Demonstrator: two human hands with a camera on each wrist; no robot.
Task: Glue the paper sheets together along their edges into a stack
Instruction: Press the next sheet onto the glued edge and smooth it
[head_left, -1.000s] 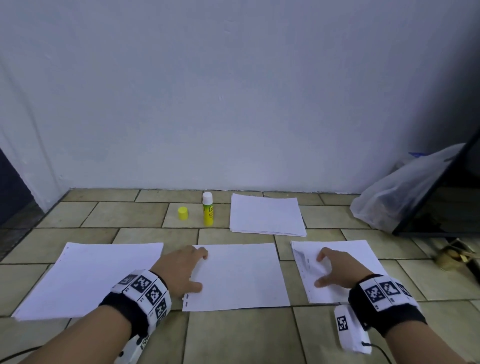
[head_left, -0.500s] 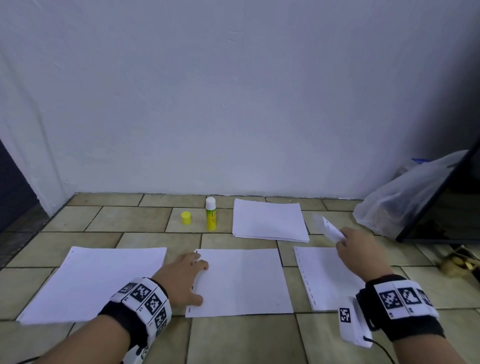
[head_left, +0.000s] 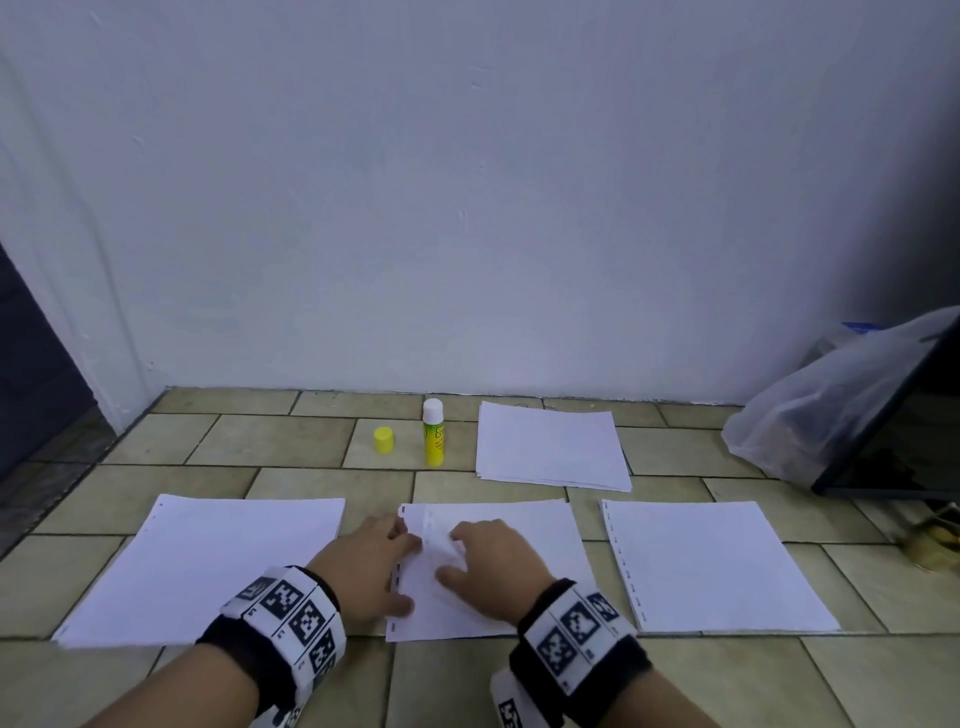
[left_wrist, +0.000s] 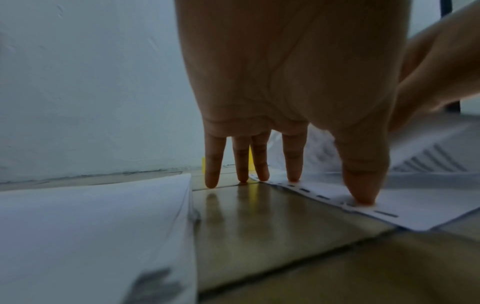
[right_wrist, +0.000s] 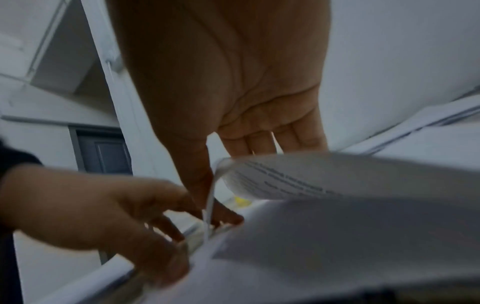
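Observation:
Three white paper lots lie in a row on the tiled floor: a left one, a middle one and a right one with a punched left edge. My right hand pinches a loose sheet between thumb and fingers, bowed up under the palm, over the middle lot. My left hand is spread flat, its thumb pressing the punched left edge. An uncapped yellow glue stick stands behind, its cap to its left.
A further paper stack lies at the back, right of the glue stick. A white wall runs behind. A clear plastic bag and a dark slanted panel sit at the far right. A dark doorway is at the left.
My right hand picked a sheet off the right lot, carried it left and brought it down onto the middle lot. My left hand stayed at the middle lot's left edge.

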